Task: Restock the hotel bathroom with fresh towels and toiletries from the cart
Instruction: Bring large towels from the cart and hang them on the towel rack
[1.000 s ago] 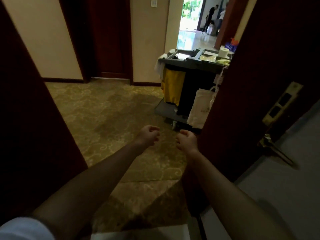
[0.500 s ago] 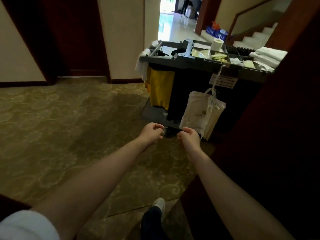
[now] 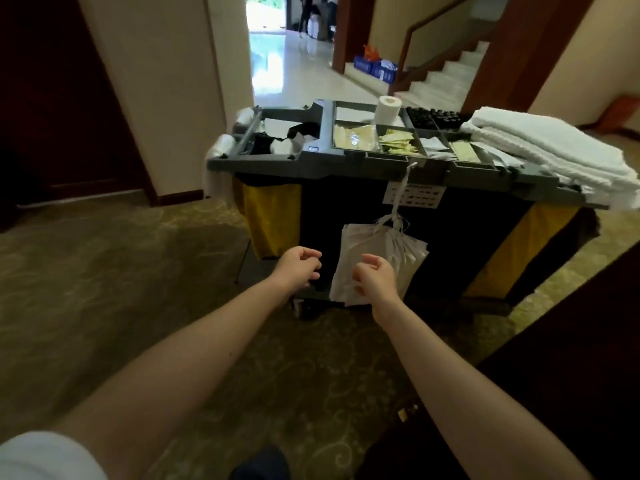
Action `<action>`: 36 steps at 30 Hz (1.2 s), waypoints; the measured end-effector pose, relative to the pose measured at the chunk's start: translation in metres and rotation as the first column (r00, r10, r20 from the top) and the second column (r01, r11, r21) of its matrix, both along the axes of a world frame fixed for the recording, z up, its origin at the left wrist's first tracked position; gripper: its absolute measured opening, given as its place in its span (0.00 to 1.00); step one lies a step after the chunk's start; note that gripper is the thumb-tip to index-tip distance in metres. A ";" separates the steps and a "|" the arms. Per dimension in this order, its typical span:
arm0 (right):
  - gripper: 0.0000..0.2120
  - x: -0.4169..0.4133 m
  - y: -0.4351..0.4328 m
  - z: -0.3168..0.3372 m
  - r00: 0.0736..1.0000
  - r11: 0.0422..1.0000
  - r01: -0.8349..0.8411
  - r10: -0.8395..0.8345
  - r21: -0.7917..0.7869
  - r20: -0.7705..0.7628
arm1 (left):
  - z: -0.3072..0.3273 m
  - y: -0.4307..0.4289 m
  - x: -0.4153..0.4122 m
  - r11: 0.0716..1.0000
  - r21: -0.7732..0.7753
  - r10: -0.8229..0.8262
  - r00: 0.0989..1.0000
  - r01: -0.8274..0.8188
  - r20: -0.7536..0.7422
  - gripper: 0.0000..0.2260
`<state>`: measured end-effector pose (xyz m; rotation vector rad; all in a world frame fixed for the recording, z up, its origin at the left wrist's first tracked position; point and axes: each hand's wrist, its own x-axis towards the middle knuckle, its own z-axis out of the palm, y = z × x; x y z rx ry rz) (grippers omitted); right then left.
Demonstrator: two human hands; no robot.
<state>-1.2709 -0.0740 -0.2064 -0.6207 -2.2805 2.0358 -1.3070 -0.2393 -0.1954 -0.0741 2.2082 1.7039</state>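
Our left hand point(image 3: 299, 268) and right hand point(image 3: 375, 277): loosely curled, empty, short of the cart point(image 3: 346, 161). Towels point(image 3: 554, 147) lie stacked on its right end. We should scoop them from beneath, two-handed.

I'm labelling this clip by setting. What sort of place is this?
Probably a hotel corridor: a housekeeping cart with folded white towels and toiletry packets stands on patterned carpet.

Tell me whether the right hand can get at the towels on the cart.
Probably yes. The right hand holds nothing and hangs low before the cart; the towels lie uncovered on its top at the right end, with nothing between. It may need a step closer.
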 end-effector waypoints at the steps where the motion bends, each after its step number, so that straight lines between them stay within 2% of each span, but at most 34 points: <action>1: 0.20 -0.009 0.007 -0.002 1.000 1.000 0.018 -0.018 0.006 0.001 | -0.001 0.008 -0.011 1.000 -0.006 -0.015 1.000 0.015 -0.009 0.11; 8: 0.20 -0.100 0.070 -0.012 0.961 0.959 0.277 -0.276 0.056 -0.027 | -0.006 0.101 -0.126 0.984 -0.048 -0.174 0.983 0.172 -0.059 0.11; 13: 0.21 -0.175 0.118 -0.005 0.865 0.865 0.501 -0.501 -0.003 -0.023 | -0.002 0.168 -0.232 0.929 -0.037 -0.369 0.929 0.368 -0.024 0.11; 18: 0.19 -0.240 0.162 0.005 0.763 0.763 0.646 -0.646 -0.006 -0.005 | 0.005 0.224 -0.312 0.862 -0.007 -0.506 0.862 0.506 -0.029 0.09; 27: 0.19 -0.299 0.223 0.003 0.649 0.648 0.761 -0.761 -0.023 0.004 | 0.003 0.306 -0.384 0.736 0.028 -0.676 0.736 0.677 -0.033 0.11; 31: 0.17 -0.331 0.277 0.017 0.642 0.643 0.766 -0.766 -0.016 -0.023 | 0.010 0.356 -0.416 0.754 0.058 -0.651 0.756 0.655 -0.077 0.12; 36: 0.18 -0.390 0.359 0.039 0.706 0.708 0.706 -0.705 -0.016 -0.069 | 0.033 0.429 -0.458 0.779 0.125 -0.604 0.789 0.614 -0.110 0.10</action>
